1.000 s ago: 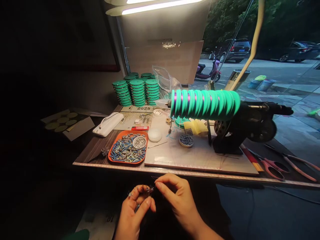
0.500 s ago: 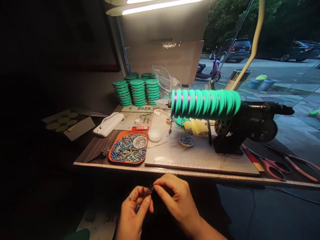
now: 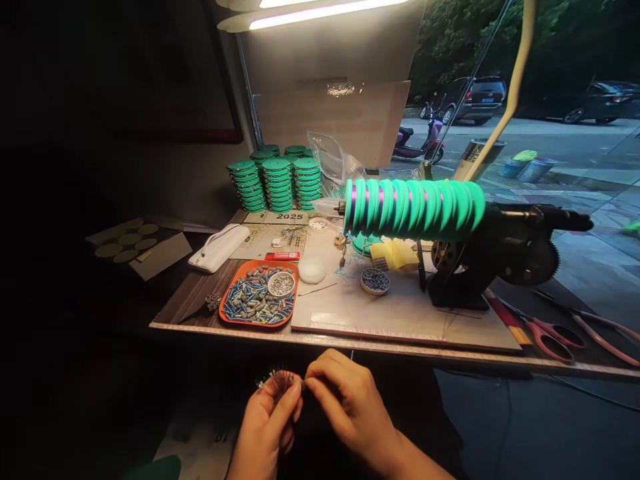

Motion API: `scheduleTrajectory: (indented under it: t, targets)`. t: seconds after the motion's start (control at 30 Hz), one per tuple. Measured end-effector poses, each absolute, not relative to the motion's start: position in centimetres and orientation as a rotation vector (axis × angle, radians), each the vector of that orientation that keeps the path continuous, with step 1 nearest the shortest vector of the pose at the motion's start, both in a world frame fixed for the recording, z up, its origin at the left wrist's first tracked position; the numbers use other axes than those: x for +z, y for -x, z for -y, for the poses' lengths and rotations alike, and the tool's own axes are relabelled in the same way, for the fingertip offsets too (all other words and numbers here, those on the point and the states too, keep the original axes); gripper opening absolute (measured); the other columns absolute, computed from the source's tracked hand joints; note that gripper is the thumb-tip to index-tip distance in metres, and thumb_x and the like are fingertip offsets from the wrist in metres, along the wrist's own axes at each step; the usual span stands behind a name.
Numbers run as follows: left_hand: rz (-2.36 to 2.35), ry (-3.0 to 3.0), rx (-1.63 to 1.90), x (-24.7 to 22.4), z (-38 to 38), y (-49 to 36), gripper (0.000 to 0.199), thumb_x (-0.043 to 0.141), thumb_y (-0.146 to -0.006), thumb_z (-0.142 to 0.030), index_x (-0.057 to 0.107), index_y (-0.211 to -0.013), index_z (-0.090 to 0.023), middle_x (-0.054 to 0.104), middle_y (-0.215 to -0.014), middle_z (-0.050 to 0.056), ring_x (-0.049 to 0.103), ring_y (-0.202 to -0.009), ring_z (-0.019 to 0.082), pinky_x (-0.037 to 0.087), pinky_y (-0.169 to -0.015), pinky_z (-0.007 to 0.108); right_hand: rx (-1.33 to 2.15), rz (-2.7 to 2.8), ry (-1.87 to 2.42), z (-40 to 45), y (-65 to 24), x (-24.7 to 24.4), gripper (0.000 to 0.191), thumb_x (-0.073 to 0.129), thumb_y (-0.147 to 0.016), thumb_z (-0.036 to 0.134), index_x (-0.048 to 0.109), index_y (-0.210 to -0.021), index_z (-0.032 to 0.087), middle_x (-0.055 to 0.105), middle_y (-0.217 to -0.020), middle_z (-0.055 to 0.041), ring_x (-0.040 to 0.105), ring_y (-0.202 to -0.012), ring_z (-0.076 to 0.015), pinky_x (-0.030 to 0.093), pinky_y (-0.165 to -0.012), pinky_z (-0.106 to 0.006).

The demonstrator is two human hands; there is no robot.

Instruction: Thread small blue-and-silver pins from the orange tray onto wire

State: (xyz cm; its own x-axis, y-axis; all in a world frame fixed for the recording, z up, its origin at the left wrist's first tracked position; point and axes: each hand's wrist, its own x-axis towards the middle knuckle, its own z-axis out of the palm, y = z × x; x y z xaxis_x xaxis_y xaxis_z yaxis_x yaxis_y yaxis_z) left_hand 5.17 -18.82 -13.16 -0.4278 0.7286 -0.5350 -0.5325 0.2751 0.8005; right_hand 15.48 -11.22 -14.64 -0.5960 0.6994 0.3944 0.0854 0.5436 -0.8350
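The left hand [image 3: 267, 413], low in the middle below the table edge, holds a small bundle of dark threads [image 3: 284, 381] with tiny beads or fittings among it, the thumb pressed against the bent forefinger. The right hand [image 3: 353, 400] is just beside it, thumb and forefinger brought together in a narrow pinch at the left fingertips; what lies between them is too small to make out. The bundle is in front of the table [image 3: 210, 325], near an orange tray [image 3: 233, 321] filled with blue and grey pieces. A small white dish [image 3: 281, 294] of silvery bits sits inside that tray on its right side. To the right, on a pale board [image 3: 350, 319], stand a white round tub [image 3: 311, 270] and a bowl of dark beads [image 3: 375, 281]. Above them a row of green spools [image 3: 415, 208], wound with purple line, is mounted on a black machine [image 3: 460, 287]. Scissors [image 3: 550, 337] lie at the right, and more green discs [image 3: 277, 183] stand in stacks at the back.
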Motion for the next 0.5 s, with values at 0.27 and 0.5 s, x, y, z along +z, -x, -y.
scheduleTrajectory:
  t: [0.27, 0.5]
  targets:
    - [-1.490, -0.201, 1.439, -13.6, 18.9, -4.5, 0.049, 0.079, -0.051, -0.050, 0.054, -0.074, -0.014, 0.041, -0.044, -0.009, 0.025, -0.038, -0.001, 0.015, -0.039, 0.011, 1.157, 1.954, 0.731, 11.7, -15.9, -14.5, 0.019, 0.044, -0.086, 0.020, 0.057, -0.074, 0.015, 0.055, -0.070, 0.0007, 0.050, -0.065, -0.0020, 0.036, -0.061, -0.011]
    - [-1.425, -0.140, 1.467, -13.7, 18.9, -3.9, 0.046, 0.079, -0.053, -0.047, 0.056, -0.077, -0.015, 0.041, -0.044, -0.011, 0.017, -0.036, -0.002, 0.015, -0.036, 0.010, 0.914, 2.077, 0.586, 12.4, -15.9, -15.3, 0.015, 0.044, -0.084, 0.014, 0.056, -0.075, 0.015, 0.055, -0.069, 0.0009, 0.048, -0.066, -0.0040, 0.033, -0.063, -0.015]
